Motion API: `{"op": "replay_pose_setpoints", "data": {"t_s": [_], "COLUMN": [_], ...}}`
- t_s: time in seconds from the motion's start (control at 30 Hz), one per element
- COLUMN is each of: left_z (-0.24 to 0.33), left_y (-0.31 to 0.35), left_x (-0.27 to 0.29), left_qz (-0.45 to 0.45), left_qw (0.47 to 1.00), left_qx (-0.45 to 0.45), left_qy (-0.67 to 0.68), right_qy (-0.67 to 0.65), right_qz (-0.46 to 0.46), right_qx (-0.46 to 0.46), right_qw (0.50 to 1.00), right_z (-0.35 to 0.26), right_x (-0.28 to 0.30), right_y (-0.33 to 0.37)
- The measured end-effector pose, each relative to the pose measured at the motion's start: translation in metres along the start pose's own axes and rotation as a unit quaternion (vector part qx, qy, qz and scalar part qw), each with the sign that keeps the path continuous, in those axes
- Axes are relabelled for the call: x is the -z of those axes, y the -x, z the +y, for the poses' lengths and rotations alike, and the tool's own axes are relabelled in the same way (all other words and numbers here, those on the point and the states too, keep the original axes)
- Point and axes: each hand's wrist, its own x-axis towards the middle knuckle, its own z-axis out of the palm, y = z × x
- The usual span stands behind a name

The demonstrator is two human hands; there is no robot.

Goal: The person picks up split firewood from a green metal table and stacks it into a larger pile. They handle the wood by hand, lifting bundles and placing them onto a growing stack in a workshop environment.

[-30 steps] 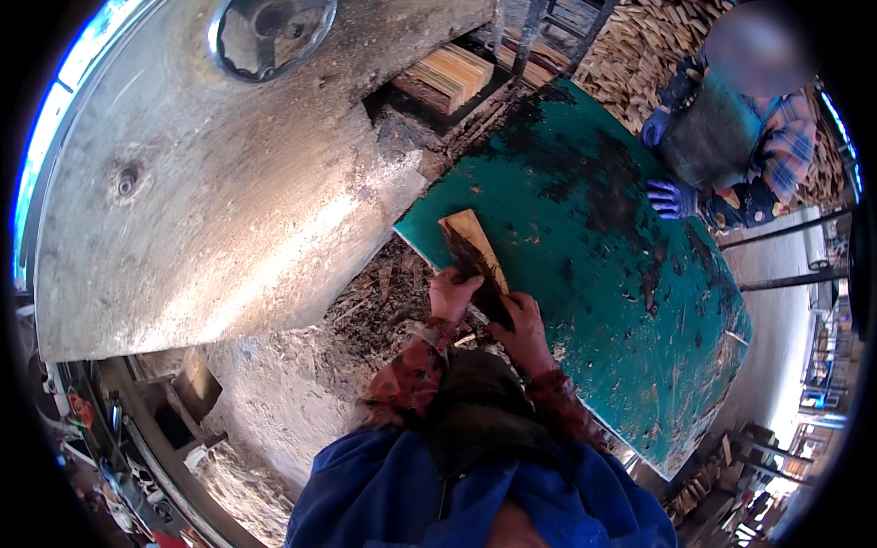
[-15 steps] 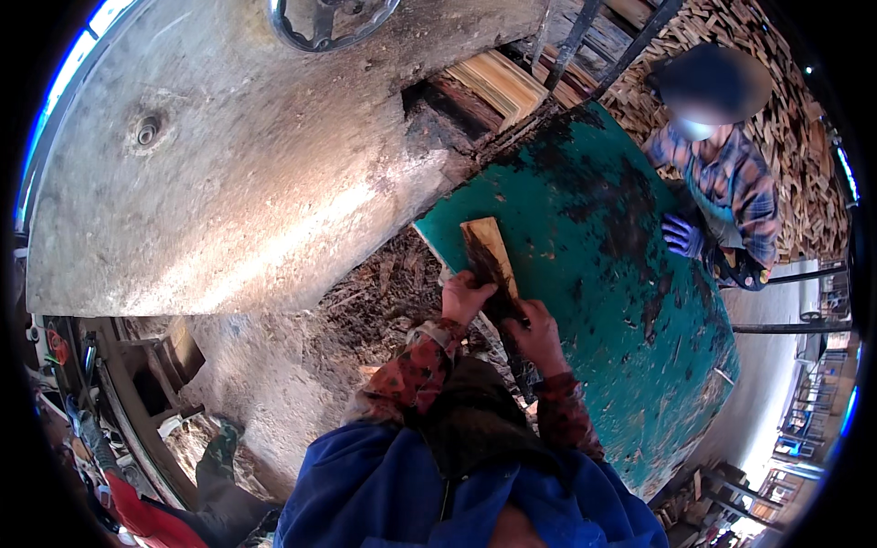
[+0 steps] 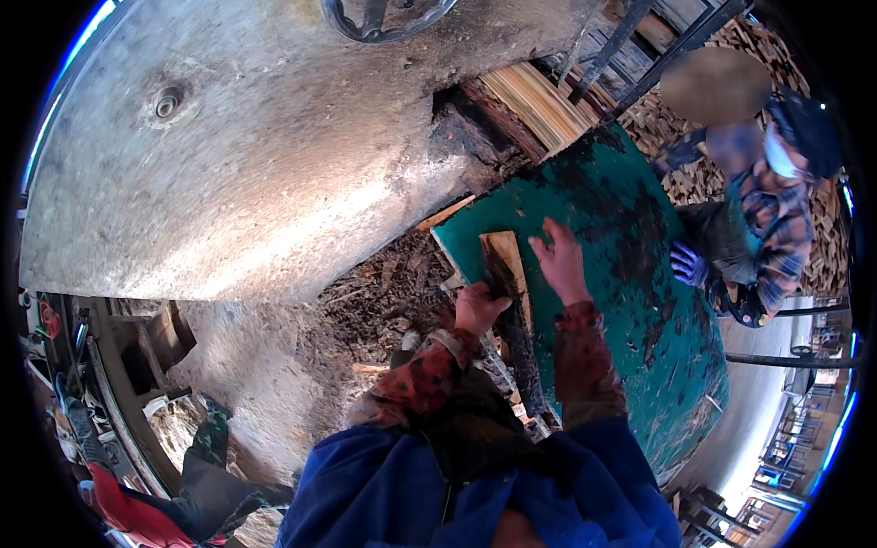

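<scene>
At the lower left edge, another person's red sleeve [image 3: 137, 511] shows, with a camouflage trouser leg [image 3: 212, 440] beside it. Above them a big pale panel [image 3: 256, 146] fills the upper left; it has a round fitting [image 3: 166, 103] on its face and a dark wheel [image 3: 374, 16] at the top edge. Below the panel lies dusty ground [image 3: 265, 393], and to its right a heap of dark bark scraps [image 3: 388, 279].

Next comes the left hand [image 3: 482, 309], its thumb and curled fingers clamped on the left edge of a board [image 3: 522, 342]. The board lies along the near left edge of a green table [image 3: 621, 347], its far end on the tabletop, pale wood on the right and dark bark on the left. Beyond the table's far left corner sits a stack of planks [image 3: 539, 105].

The right hand [image 3: 560, 260] is just right of the board and apart from it, over the table, fingers spread and holding nothing. Farther right, a co-worker's purple glove [image 3: 688, 263] is at the table's far edge, near a plaid sleeve [image 3: 784, 242]. Behind is a woodpile [image 3: 687, 188].
</scene>
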Motion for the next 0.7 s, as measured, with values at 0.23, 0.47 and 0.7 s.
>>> {"op": "replay_pose_setpoints", "data": {"t_s": [0.23,0.47,0.7], "left_z": [-0.005,0.016,0.028], "left_y": [0.0,0.006,0.006], "left_x": [-0.005,0.003,0.01], "left_qz": [0.01,0.005,-0.01], "left_qw": [0.998,1.0,0.999], "left_qx": [0.024,0.028,0.048], "left_qy": [0.062,0.001,-0.022], "right_qy": [0.121,0.263,0.256], "right_qz": [0.053,0.024,0.019], "right_qx": [0.097,0.112,0.068], "right_qw": [0.987,0.958,0.964], "right_z": [-0.017,-0.009,-0.013], "right_x": [-0.007,-0.024,-0.007], "right_y": [-0.084,-0.1,-0.095]}}
